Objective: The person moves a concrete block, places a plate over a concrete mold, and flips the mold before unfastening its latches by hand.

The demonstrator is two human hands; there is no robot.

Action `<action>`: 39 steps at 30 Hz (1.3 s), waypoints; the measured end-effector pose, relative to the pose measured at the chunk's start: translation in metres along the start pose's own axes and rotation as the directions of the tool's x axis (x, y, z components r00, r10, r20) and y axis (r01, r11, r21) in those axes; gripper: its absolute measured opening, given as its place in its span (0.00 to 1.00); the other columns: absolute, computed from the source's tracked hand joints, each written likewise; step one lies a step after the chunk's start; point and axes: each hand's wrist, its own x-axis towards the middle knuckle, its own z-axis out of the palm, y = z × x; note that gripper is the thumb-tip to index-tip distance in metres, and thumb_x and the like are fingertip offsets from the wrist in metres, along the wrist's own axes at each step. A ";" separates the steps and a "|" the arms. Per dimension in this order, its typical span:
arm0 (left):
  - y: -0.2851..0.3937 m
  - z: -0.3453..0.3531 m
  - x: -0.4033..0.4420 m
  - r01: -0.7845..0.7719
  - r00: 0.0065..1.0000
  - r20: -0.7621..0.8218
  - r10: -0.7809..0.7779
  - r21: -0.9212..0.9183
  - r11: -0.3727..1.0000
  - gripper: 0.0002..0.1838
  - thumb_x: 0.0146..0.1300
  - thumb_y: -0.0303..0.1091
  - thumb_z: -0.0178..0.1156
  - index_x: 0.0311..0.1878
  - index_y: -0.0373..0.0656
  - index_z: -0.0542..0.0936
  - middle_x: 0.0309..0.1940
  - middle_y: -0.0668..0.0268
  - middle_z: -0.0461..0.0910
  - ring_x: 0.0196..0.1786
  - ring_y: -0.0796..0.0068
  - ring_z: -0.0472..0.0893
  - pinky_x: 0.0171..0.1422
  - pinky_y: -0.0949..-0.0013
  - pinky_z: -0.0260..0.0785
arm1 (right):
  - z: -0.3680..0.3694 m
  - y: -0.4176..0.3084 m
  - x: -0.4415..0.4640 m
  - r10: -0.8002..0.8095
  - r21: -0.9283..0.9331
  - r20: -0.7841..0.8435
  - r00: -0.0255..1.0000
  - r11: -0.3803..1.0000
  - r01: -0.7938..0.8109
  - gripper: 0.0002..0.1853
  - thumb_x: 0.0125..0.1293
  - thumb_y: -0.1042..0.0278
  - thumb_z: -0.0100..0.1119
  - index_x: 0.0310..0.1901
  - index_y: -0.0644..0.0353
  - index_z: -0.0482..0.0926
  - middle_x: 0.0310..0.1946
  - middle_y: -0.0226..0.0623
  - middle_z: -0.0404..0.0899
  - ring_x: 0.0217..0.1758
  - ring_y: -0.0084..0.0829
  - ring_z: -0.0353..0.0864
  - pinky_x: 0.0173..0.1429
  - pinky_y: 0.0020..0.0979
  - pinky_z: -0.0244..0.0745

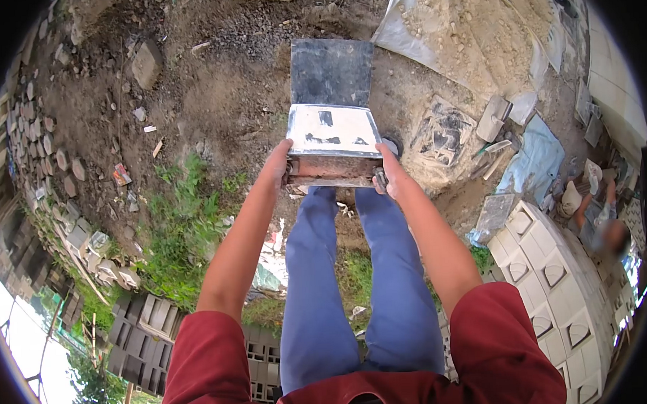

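Note:
Both my hands grip a rectangular metal mould [336, 171] in front of my legs. Its near side is rusty, and its pale, glossy top face has several dark openings or patches. My left hand [276, 163] is closed on the left end, with the thumb up at the top edge. At the right end, my right hand [393, 173] is closed around the side, some fingers showing below. A dark square plate [331, 72] extends beyond the mould's far edge; I cannot tell whether it is joined to it.
Pale blocks with recesses [551, 282] are stacked at right, near another person [602, 222]. A sand heap [467, 29] lies on sheeting at upper right. Blue cloth [534, 157] and a powdery patch [442, 133] are nearer. Weeds [184, 230] and grey blocks [143, 336] are at left.

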 end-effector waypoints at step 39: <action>0.032 0.070 -0.058 -0.801 0.572 -0.512 0.641 -0.179 0.571 0.31 0.83 0.55 0.44 0.30 0.40 0.76 0.16 0.79 0.56 0.21 0.87 0.54 0.28 0.75 0.47 | -0.017 0.006 -0.034 -0.990 -0.676 0.119 0.074 -0.026 0.736 0.12 0.71 0.59 0.66 0.49 0.57 0.86 0.62 0.46 0.76 0.55 0.36 0.75 0.60 0.39 0.72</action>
